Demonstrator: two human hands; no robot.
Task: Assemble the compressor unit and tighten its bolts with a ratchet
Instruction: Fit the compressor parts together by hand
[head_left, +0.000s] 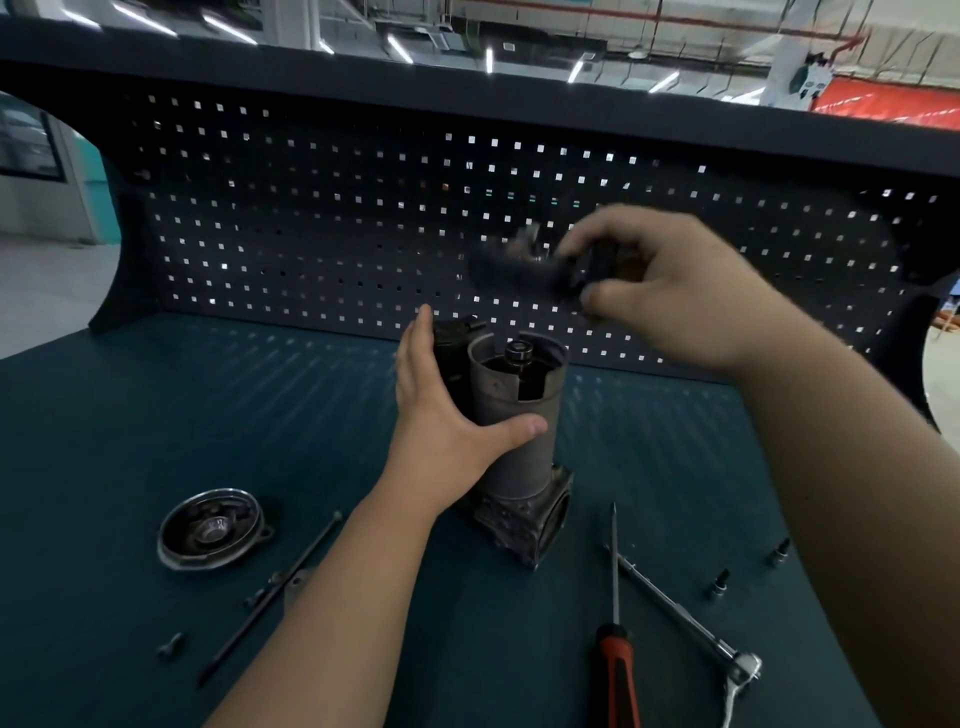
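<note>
The grey compressor cylinder (514, 421) stands upright on its blocky base in the middle of the bench, its open top showing a shaft end. My left hand (447, 410) wraps around the cylinder's left side, thumb across the front. My right hand (670, 291) is raised above and right of the cylinder, gripping a dark blurred part (524, 267) held in the air. The ratchet (691, 618) lies at the front right, untouched.
A round metal end cover (210, 527) lies at the left. Long bolts (275, 592) and a small bolt (170, 646) lie at front left. A red-handled screwdriver (615, 623) sits beside the ratchet. Two short bolts (719, 583) lie at the right. A pegboard (337, 223) backs the bench.
</note>
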